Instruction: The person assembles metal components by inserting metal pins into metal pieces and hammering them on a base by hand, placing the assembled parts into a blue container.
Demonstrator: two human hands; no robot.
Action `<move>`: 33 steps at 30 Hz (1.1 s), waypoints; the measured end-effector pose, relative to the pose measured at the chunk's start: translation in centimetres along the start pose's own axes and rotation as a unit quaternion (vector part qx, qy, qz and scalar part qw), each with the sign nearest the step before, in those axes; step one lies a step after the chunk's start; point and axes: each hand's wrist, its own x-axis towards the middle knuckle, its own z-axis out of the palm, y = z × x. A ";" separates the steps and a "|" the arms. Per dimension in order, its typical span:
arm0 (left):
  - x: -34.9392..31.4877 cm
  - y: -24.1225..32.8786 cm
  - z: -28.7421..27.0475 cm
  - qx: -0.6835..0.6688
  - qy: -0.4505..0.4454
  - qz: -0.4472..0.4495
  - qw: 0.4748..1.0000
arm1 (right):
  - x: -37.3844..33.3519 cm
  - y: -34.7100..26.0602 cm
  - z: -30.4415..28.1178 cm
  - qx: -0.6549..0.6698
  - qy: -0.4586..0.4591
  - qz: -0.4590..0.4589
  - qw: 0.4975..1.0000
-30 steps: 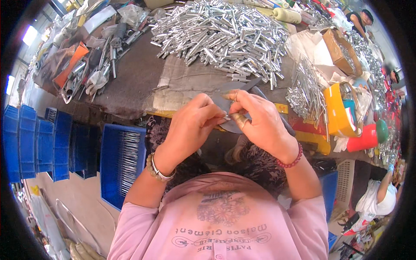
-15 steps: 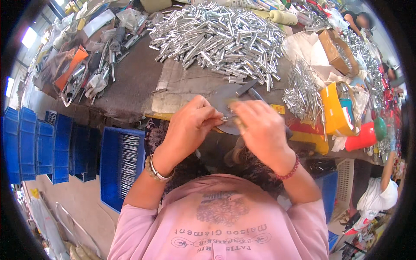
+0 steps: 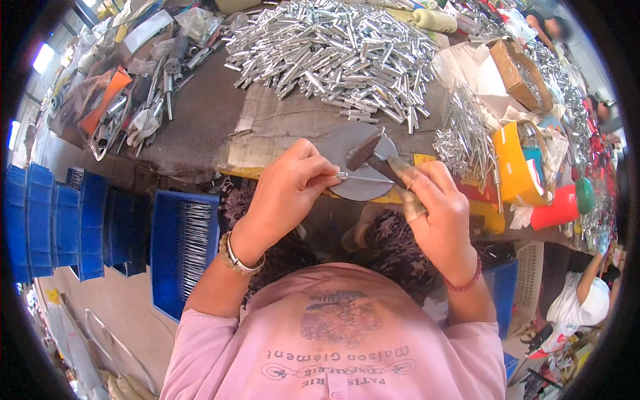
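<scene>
Over a round grey metal plate (image 3: 359,191) at the table's front edge, my left hand (image 3: 293,193) pinches a short silver tube (image 3: 342,175). A thin metal rod (image 3: 370,179) runs from it to the right across the plate. My right hand (image 3: 435,210) is closed round the handle of a hammer (image 3: 364,149), whose dark head lies over the plate. Some of its fingers have pale wrapping on them. Farther back, a large heap of short silver tubes (image 3: 333,57) covers the table, and a few lie just behind the plate.
Thin metal rods (image 3: 462,137) are piled to the right, near a cut yellow container (image 3: 517,163) and a red container (image 3: 555,212). At the left stand stacked blue bins (image 3: 57,223) and a blue bin of rods (image 3: 167,260). Another person (image 3: 580,297) is at the far right.
My right hand has left the spot beside my left fingertips, moved right and taken hold of the hammer. The rod now shows clearly across the plate. My left hand stays nearly in place.
</scene>
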 end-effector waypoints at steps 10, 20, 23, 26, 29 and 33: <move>-0.3 -0.4 0.0 -0.021 0.005 0.013 1.000 | -0.6 -2.4 -0.2 -0.057 0.031 -0.030 0.997; -0.2 -0.4 0.1 -0.022 -0.004 0.005 1.000 | -0.8 -2.3 0.0 -0.058 0.022 -0.058 0.996; -0.3 -0.7 0.1 -0.039 0.004 0.003 0.999 | 0.1 -2.6 -0.8 -0.009 0.100 -0.062 0.993; -0.2 -0.7 0.1 -0.036 -0.003 0.009 0.999 | 1.1 -1.8 -0.9 0.039 0.060 -0.018 0.997; -0.2 -0.9 0.3 -0.064 -0.019 -0.027 0.997 | 1.2 1.7 0.7 0.075 0.000 0.046 0.996; -0.1 -1.3 0.1 -0.039 -0.020 -0.015 0.999 | 1.8 1.1 1.0 -0.089 0.000 -0.035 0.995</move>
